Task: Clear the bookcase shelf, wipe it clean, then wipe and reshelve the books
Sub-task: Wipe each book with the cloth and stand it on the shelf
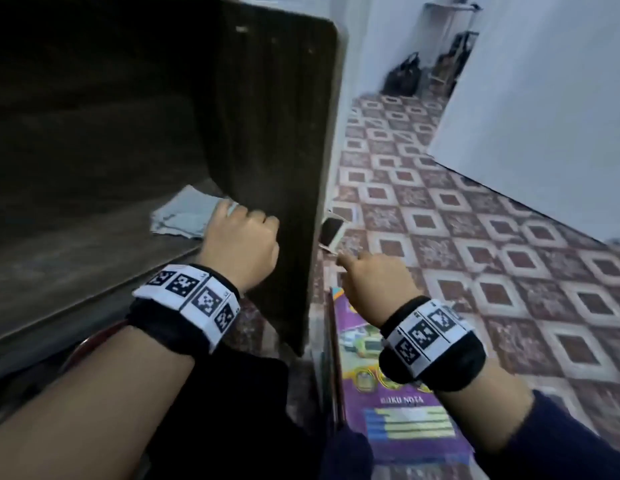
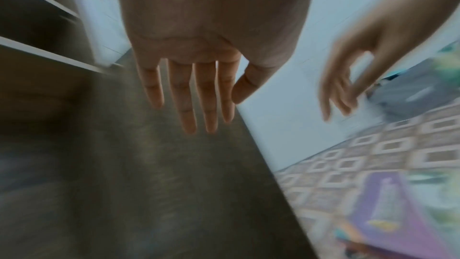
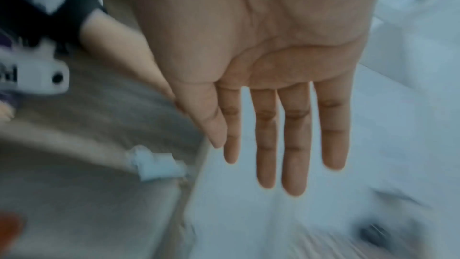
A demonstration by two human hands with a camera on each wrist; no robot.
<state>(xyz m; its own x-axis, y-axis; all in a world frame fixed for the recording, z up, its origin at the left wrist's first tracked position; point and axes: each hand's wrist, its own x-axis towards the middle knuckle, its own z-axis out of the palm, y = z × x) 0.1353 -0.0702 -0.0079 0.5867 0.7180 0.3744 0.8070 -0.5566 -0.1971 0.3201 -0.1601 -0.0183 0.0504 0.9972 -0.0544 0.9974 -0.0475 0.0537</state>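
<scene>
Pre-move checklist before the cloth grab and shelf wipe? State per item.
1. Shelf cleared of books: ok in the visible part.
2. Cloth on the shelf, at its right end: ok.
3. Left hand free, fingers straight: ok.
4. Left hand touching the cloth: cannot tell.
5. Right hand empty: ok.
6. Purple book off the shelf, on the floor: ok.

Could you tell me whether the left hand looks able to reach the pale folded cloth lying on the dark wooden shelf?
Probably yes. The left hand is empty, fingers straight, just in front of the pale folded cloth on the dark wooden shelf, with nothing visible between them.
</scene>
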